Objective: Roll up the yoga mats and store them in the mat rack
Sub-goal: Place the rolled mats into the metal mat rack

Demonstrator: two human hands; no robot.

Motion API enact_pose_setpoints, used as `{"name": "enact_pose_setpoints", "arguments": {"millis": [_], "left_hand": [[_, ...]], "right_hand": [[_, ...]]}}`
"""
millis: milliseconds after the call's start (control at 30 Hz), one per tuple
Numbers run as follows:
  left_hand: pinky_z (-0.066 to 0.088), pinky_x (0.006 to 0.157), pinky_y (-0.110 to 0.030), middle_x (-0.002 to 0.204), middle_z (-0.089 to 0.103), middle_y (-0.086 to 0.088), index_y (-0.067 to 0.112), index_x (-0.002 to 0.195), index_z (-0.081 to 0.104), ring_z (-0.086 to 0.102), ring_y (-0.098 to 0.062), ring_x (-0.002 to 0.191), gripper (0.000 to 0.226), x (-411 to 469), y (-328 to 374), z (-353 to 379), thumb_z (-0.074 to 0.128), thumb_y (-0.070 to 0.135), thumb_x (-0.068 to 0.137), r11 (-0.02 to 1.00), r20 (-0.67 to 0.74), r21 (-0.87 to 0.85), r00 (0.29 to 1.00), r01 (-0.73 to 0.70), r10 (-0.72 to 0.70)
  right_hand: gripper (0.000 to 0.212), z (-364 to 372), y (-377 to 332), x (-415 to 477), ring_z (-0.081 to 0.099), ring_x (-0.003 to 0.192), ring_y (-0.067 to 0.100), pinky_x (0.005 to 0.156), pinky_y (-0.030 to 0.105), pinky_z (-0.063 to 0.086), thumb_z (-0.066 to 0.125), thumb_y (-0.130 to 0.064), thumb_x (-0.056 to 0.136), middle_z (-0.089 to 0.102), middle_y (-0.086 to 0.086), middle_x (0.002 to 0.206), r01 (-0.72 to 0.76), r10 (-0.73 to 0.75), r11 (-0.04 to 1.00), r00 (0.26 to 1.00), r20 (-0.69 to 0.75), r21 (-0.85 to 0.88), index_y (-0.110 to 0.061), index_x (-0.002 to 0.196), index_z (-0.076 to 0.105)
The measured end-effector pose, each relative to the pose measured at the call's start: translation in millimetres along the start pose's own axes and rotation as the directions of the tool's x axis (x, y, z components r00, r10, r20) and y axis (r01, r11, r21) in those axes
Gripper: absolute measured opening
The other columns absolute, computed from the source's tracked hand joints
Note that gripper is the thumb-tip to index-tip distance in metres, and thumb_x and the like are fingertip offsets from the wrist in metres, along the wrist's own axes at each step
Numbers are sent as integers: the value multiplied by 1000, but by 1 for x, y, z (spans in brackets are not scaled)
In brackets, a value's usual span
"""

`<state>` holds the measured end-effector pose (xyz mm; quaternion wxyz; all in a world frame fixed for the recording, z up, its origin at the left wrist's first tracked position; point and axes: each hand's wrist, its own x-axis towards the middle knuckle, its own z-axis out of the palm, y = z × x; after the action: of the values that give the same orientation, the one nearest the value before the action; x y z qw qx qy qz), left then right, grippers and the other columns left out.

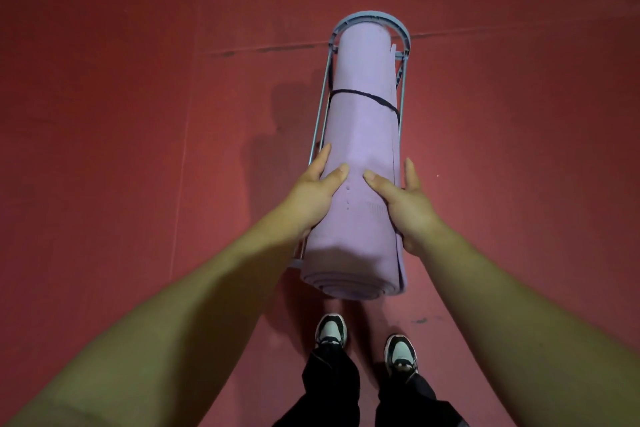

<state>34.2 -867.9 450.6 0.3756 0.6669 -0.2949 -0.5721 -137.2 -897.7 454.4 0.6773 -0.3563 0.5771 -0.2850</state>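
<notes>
Inside the grey wire mat rack [403,45], a rolled lilac foam yoga mat [362,135] is clasped by left hand [317,198] and right hand [403,204].

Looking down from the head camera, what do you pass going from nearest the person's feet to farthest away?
Shoes → rolled end of the purple mat → both hands, left and right → black strap → rack's base ring.
</notes>
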Motion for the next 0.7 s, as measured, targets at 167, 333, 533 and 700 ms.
{"name": "enact_pose_setpoints", "arguments": {"millis": [167, 333, 533, 700], "left_hand": [[41, 115, -34, 159, 40, 8, 35, 159, 29, 48, -9, 137, 66, 4, -2, 0, 61, 40, 101, 999, -26, 31, 999, -31, 32], [46, 111, -34, 157, 44, 7, 36, 158, 30, 53, -10, 133, 65, 5, -9, 2, 61, 39, 101, 999, -18, -15, 999, -35, 34], [43, 114, -35, 155, 47, 9, 36, 157, 33, 53, -7, 133, 74, 6, -10, 0, 64, 48, 91, 999, -41, -15, 998, -44, 43], [43, 109, -27, 154, 44, 11, 32, 158, 32, 51, -6, 131, 64, -1, -7, 1, 61, 36, 101, 999, -36, -19, 998, -50, 50]], "right_hand": [[60, 2, 1, 0, 70, 82, -5, 66, 19, 55, 80, -29, 86, 63, -31, 92, -16, 16, 1000, 1000, -25, 4, -53, 117, 34], [98, 2, -1, 2, 63, 85, -6, 65, 19, 52, 81, -37, 84, 55, -24, 101, -68, 68, 998, 998, 1, 15, -36, 156, 14], [100, 7, 1, 2, 56, 90, -6, 73, 22, 47, 78, -42, 86, 50, -27, 102, -22, 21, 999, 999, -25, -37, -27, 160, 11], [64, 4, -1, -5, 63, 90, -3, 69, 20, 54, 77, -36, 88, 56, -25, 104, -7, 7, 999, 1000, 12, -37, -40, 129, 28]]}}
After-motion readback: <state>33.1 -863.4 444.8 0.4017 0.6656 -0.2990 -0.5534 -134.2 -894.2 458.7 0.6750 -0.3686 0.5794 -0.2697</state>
